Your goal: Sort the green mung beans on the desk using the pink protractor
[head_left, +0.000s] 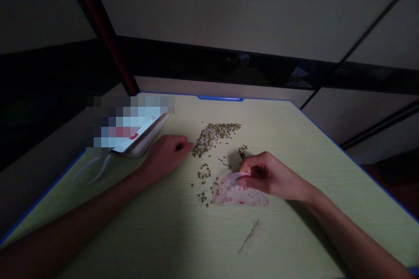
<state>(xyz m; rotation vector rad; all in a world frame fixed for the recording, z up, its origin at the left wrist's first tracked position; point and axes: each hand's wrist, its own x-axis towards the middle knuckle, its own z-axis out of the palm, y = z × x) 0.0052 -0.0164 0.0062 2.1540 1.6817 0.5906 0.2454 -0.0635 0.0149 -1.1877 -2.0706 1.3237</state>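
My right hand pinches the top of a clear half-round protractor with red print, its straight edge towards me. Green beans, likely mung beans, form a pile mixed with small pale grains just beyond my hands. My left hand is closed at the pile's left edge, thumb and fingertips together; whether something lies between them is hidden. Loose beans are scattered left of the protractor. Some more dark beans lie behind my right fingers. Nearer to me is a short line of pale grains.
A phone with a lit, partly blurred screen leans on a pale stand at the left, its strap looped on the table. The light wood-look table has a blue rim. Pale cabinet panels rise behind it.
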